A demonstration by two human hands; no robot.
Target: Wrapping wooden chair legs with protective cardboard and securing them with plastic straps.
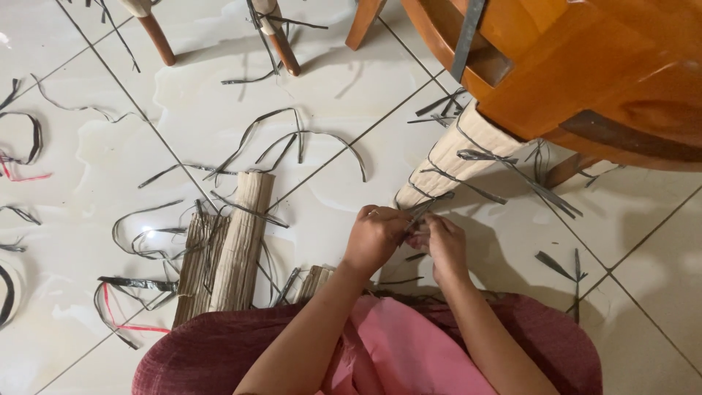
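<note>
My left hand [374,235] and my right hand [441,244] meet at the foot of a wooden chair leg wrapped in pale corrugated cardboard [453,162]. Both pinch the ends of a dark plastic strap [425,205] that runs around the bottom of the wrap. Two more dark straps are tied in knots higher up the wrapped leg [482,155]. The orange-brown wooden chair frame [585,66] rises above the leg at the upper right. My knees, in pink and dark red cloth [409,351], fill the bottom of the view.
Folded strips of corrugated cardboard [234,249] lie on the white tiled floor [88,161] to my left. Several loose dark straps [292,139] are scattered over the tiles. Other wooden furniture legs [157,36] stand at the top.
</note>
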